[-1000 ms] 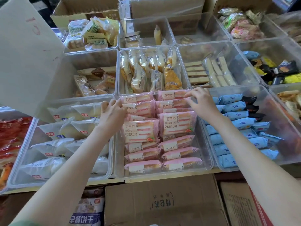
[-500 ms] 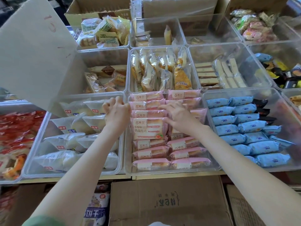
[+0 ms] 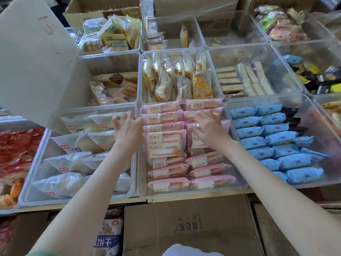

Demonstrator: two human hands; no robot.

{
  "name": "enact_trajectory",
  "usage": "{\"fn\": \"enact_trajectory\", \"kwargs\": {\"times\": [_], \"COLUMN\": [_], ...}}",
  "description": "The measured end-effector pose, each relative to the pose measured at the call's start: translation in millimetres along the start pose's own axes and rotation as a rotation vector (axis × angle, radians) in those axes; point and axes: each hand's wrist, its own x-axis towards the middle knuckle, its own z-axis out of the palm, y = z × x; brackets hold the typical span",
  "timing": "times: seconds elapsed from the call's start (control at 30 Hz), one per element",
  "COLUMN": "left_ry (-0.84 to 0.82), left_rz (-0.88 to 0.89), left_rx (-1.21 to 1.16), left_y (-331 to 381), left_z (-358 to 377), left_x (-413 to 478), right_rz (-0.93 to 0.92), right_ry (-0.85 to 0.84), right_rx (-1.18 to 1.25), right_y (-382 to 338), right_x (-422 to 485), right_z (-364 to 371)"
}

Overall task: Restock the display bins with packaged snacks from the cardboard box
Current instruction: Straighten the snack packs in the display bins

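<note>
Now right hand (image 3: pixel 206 126) flat, fingers spread, palm down on right column of pink packets (image 3: pixel 164 145) in middle front bin (image 3: pixel 140 189); half second back it pressed same spot, second back it sat at bin's 1 o'clock corner, so it has shifted inward to tamp stack; left hand (image 3: pixel 127 128) loosely curled, gripping nothing, against bin's 9 o'clock wall, unmoved; bin looks full, step likely levelling rows; closed cardboard box (image 3: pixel 184 228) at 6 o'clock below desk edge (image 3: pixel 184 200); blue packets (image 3: pixel 276 143) at 3 o'clock untouched.
</note>
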Motion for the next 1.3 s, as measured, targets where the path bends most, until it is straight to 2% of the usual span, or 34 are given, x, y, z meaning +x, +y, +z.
{"fn": "enact_trajectory", "kwargs": {"times": [0.13,0.27,0.4,0.5,0.57,0.67,0.83,0.97,1.07,1.17,1.3], "left_ry": [-0.006,0.097,0.195,0.167,0.143,0.085,0.105,0.072,-0.038,-0.164,-0.170], "left_rz": [0.008,0.041,0.236,0.382,0.407,0.379,0.346,0.294,0.306,0.341,0.373], "left_rx": [0.013,-0.022,-0.166,-0.250,-0.255,-0.279,-0.239,-0.357,-0.478,-0.453,-0.507], "left_y": [4.1,24.3,58.3,79.4,88.7,99.5,107.7,111.4,110.6,108.3,108.0], "left_z": [-5.7,-14.5,-23.7,-16.6,-10.5,-8.7,-6.3,-7.2,-5.6,-5.9,-8.0], "left_x": [1.3,1.5,0.1,3.5,9.4,17.9,22.2,24.4,25.9,25.4,26.0], "right_rz": [0.217,0.350,0.405,0.419,0.415,0.418,0.424,0.414,0.402,0.394,0.400], "right_ry": [0.108,0.074,0.030,0.017,0.006,-0.029,-0.067,-0.095,-0.136,-0.160,-0.229], "right_rx": [-0.018,0.021,0.093,0.119,0.106,0.097,0.062,0.011,-0.029,-0.111,-0.225], "right_y": [39.0,64.4,72.4,72.9,72.9,73.5,78.3,79.3,80.9,83.2,85.6], "right_x": [-17.9,-31.1,-35.3,-34.7,-34.0,-32.7,-30.0,-24.5,-19.0,-15.3,-12.7], "right_z": [-22.8,-33.2,-30.3,-29.0,-28.6,-28.5,-27.7,-26.9,-26.1,-24.9,-23.7]}}
